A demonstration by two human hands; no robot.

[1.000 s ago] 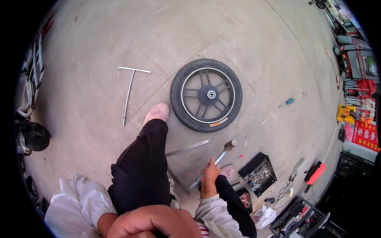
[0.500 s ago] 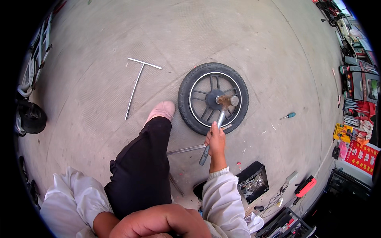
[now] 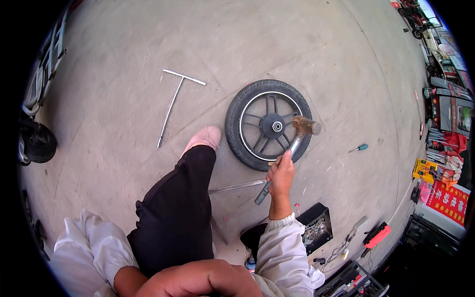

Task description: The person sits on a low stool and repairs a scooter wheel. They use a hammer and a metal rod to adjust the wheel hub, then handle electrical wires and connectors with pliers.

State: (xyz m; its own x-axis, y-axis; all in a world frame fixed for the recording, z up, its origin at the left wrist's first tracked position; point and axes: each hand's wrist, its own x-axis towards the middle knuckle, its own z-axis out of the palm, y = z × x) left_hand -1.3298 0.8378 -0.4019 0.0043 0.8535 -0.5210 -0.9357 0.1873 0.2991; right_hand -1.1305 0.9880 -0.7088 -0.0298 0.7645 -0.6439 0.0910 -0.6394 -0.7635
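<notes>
My right hand (image 3: 282, 174) is wrapped round the handle of a hammer (image 3: 297, 144). Its rusty head hovers over the right side of a small spoked wheel (image 3: 241, 153) with a black tyre, lying flat on the floor. At the wheel's centre, a round metal piece (image 3: 277, 127) shows in the dark hub, uncovered by the hammer. Close to the camera at the lower edge is my left hand (image 3: 203, 278), in front of my dark trousers; its fingers are mostly cut off from sight.
Left of the wheel lies a T-handle wrench (image 3: 170, 111); my pink shoe (image 3: 205, 137) stands between them. A metal bar (image 3: 237, 186) lies nearer me. To the right are a screwdriver (image 3: 360, 148), a black box of small parts (image 3: 326, 237) and a red-and-black tool (image 3: 377, 236).
The hammer head has moved right, off the wheel's hub, along with my right hand. The metal piece at the centre now shows. My left hand has hardly moved.
</notes>
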